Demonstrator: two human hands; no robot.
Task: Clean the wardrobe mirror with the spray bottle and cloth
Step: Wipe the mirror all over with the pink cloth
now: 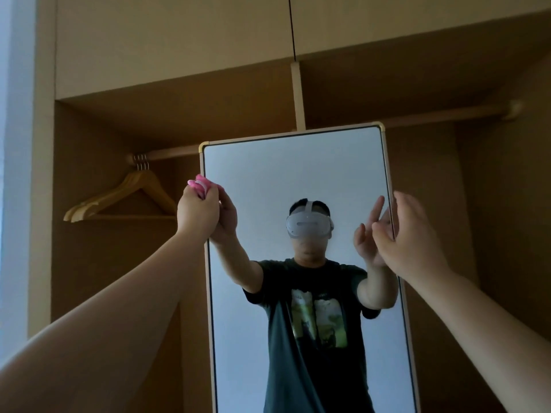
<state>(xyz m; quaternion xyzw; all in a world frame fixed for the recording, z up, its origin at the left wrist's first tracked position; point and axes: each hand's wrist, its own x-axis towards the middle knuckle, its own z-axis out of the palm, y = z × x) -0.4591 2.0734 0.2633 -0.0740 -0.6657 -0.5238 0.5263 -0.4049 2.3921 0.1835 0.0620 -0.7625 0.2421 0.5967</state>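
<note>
A tall mirror (268, 180) in a pale frame with gold corners stands in front of an open wardrobe. My left hand (197, 213) grips a bunched pink and white cloth (199, 183) against the mirror's left edge, high up. At the mirror's right edge my right hand (408, 231) holds the frame, fingers wrapped round it. In the glass I see the reflection of a person in a dark T-shirt wearing a headset. No spray bottle is in view.
Several wooden hangers (125, 198) hang from a wooden rail (167, 154) at the left inside the wardrobe. A second rail (447, 113) runs behind the mirror at the upper right. A bright wall or window strip (12, 144) lies at the far left.
</note>
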